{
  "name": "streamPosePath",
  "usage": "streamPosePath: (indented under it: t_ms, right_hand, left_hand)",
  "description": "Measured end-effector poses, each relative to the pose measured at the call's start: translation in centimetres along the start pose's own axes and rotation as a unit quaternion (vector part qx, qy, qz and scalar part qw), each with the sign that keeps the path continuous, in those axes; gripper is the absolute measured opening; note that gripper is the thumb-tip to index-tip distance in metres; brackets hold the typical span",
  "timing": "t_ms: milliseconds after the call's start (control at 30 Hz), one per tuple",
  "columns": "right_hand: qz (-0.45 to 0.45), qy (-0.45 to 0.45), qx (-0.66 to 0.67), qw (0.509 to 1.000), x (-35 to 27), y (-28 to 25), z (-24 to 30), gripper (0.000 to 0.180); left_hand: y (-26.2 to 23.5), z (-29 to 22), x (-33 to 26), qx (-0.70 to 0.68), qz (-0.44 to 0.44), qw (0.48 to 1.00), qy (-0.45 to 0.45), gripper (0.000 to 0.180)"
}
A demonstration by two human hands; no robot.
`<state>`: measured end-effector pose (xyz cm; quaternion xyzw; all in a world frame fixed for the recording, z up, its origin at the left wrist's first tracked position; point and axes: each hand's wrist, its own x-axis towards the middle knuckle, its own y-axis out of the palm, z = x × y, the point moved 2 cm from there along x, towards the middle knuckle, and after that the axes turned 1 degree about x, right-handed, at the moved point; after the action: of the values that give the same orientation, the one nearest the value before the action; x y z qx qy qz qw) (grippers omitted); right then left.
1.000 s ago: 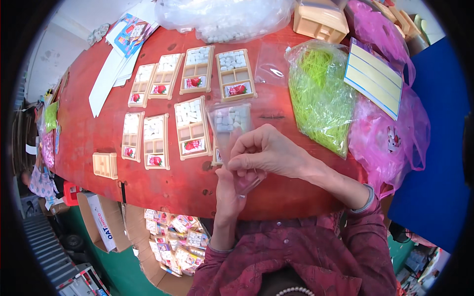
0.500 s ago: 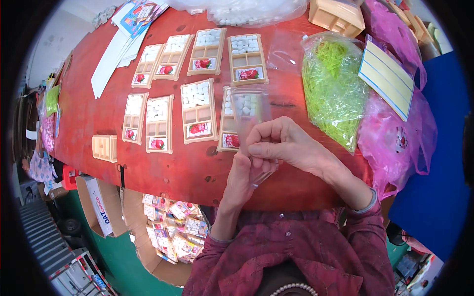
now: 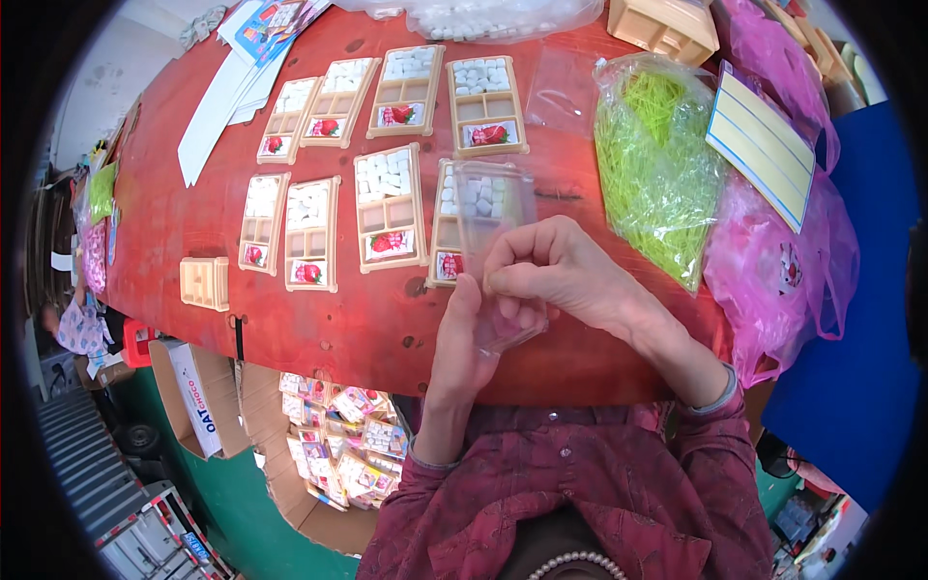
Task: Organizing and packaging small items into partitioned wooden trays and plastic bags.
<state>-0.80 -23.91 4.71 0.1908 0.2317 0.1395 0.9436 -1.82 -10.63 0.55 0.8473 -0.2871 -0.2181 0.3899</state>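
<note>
1. The clear bag (image 3: 495, 242) is a small, see-through plastic sleeve, empty as far as can be seen, standing roughly upright with its top toward 12 o'clock.
2. Its lower end is pinched between both hands at the table's near edge.
3. Through its upper part shows a wooden tray (image 3: 450, 224) of white cubes, lying flat behind it.
</note>
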Motion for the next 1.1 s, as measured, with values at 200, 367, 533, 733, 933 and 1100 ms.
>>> streamPosePath:
  t_ms: [200,367,533,733,933,1100]
  right_hand:
    - [-0.043,-0.019,-0.025,0.999,-2.0,-0.2,2.2,0.014]
    - [-0.177,-0.034,-0.111,0.977,-7.3,-1.1,6.1,0.013]
    - [-0.273,0.005,-0.172,0.946,-8.8,-1.5,6.1,0.011]
    - [-0.219,-0.032,-0.335,0.916,-3.8,-2.4,0.6,0.012]
    - [-0.310,-0.186,-0.552,0.752,0.6,-4.8,1.2,0.011]
    - [-0.360,-0.224,-0.692,0.585,6.4,-9.7,2.1,0.004]
  left_hand:
    - [0.5,-0.9,0.0,-0.030,-0.051,0.998,-0.012,0.056]
    - [-0.3,-2.2,-0.8,0.086,-0.083,0.992,0.040,0.063]
    - [-0.7,-3.3,-1.5,0.188,-0.126,0.967,0.114,0.067]
    - [-1.3,-2.1,-1.5,0.205,-0.131,0.965,0.103,0.067]
    - [-1.4,-1.8,-1.5,0.163,-0.100,0.979,0.070,0.065]
    - [-1.0,-1.6,-1.4,0.150,-0.097,0.982,0.056,0.067]
